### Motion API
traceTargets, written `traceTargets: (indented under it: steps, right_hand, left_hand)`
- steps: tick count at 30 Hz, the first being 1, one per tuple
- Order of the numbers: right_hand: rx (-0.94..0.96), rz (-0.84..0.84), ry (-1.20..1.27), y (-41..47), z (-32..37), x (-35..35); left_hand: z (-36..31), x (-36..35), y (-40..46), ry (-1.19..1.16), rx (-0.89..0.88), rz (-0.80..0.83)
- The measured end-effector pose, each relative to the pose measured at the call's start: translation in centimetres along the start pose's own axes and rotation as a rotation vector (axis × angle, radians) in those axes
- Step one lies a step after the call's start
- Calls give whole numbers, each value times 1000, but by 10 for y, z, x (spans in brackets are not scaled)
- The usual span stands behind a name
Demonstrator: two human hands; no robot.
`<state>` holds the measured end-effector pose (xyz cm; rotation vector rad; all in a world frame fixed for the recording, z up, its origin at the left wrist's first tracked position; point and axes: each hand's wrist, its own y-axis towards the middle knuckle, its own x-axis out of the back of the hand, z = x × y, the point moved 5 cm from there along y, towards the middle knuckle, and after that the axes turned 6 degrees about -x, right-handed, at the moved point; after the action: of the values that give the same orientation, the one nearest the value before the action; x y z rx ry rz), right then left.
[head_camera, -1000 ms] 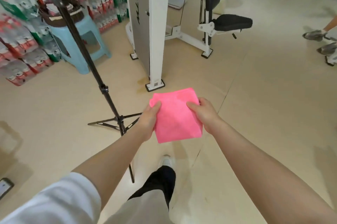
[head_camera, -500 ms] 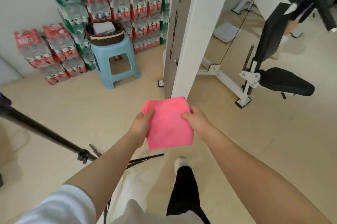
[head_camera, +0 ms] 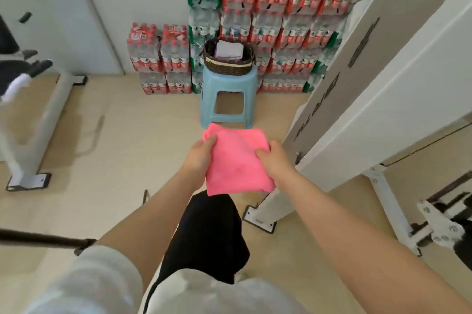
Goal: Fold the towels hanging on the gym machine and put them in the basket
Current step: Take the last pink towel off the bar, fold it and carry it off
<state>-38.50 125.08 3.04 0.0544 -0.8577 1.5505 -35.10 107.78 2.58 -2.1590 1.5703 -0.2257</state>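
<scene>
A: Towel (head_camera: 236,157) status?
B: Folded, short of the basket (head_camera: 229,61); left hand (head_camera: 199,155) and right hand (head_camera: 274,160) pinch its 2 sides.
A: Procedure?
B: Keep it level; lower flat onto the basket's contents.

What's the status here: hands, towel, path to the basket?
Left hand and right hand grip folded pink towel. Basket ahead on stool. Path clear.

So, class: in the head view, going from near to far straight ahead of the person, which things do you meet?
Black trouser leg → pink towel, held by the left hand and right hand → blue stool → wicker basket on it → stacked water bottle packs.
</scene>
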Motion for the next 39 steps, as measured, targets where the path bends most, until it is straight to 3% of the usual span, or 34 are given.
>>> traceTargets:
  steps: [7, 12, 18, 22, 25, 30, 36, 39]
  right_hand:
    - [87, -29, 6, 105, 47, 4]
    - [57, -121, 40, 214, 111, -12]
    - [-10, -11, 64, 339, 218, -41]
    - [-95, 51, 279, 400, 258, -42]
    - [-33, 25, 173, 442, 283, -37]
    - [-26, 10, 167, 532, 310, -27]
    - [-136, 33, 165, 652, 312, -26]
    - [-229, 78, 185, 704, 304, -29]
  left_hand:
    - [-38, -23, 102, -3, -54, -6]
    - [-86, -25, 213, -50, 35, 44]
    - [-169, -5, 344, 45, 42, 27]
    - [-200, -5, 417, 115, 23, 100]
    - [-221, -13, 468, 215, -36, 78]
    - [-249, -38, 561, 269, -83, -10]
    - [-251, -87, 681, 542, -185, 177]
    - [-240, -103, 732, 545, -150, 167]
